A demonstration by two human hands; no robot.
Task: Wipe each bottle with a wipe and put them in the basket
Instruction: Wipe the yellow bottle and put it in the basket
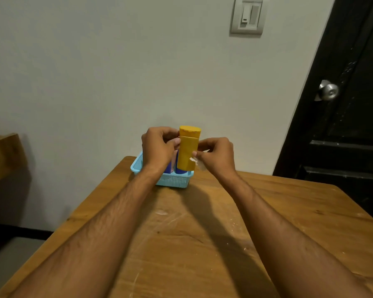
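An upright yellow bottle [188, 149] with a yellow cap is held in the air just above the light blue basket [172, 180]. My left hand [158, 150] pinches the bottle near its cap from the left. My right hand [216, 154] pinches a small white wipe [195, 161] against the bottle's lower right side. Inside the basket stand a blue bottle [180, 171] and another one, mostly hidden behind my left hand and the yellow bottle.
The basket sits at the far edge of a wooden table [202, 233] against a pale wall. A dark door with a metal knob [328, 91] stands to the right. A wooden shelf edge [2, 155] is at the left.
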